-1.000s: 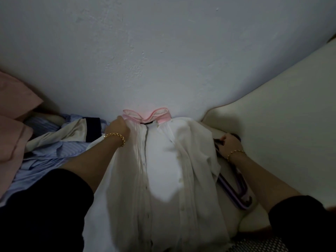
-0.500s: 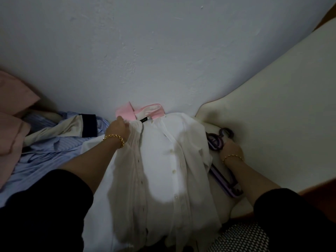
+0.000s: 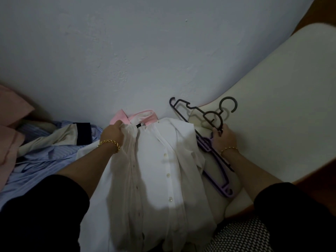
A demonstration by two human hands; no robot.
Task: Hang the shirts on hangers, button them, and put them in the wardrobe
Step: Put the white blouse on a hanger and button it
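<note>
A white shirt (image 3: 163,171) with a pink collar (image 3: 143,116) lies front-open against the wall, its buttons showing down the middle. My left hand (image 3: 113,132) grips the bunched left front just below the collar. To the right, my right hand (image 3: 224,138) holds a dark hanger (image 3: 196,110) near its hook and has it raised off the pile. A purple hanger (image 3: 218,180) lies under it on the cream cushion.
A blue striped shirt (image 3: 41,157) with a cream and navy piece lies at the left, next to pink fabric (image 3: 11,124). A cream cushion (image 3: 272,110) rises at the right. The pale wall (image 3: 145,51) stands directly behind. A black-and-white patterned fabric (image 3: 241,235) is at the bottom right.
My right hand has lifted the dark hanger up and toward the wall, off the purple one. My left hand keeps its grip on the shirt front and has pulled it open, baring the buttons.
</note>
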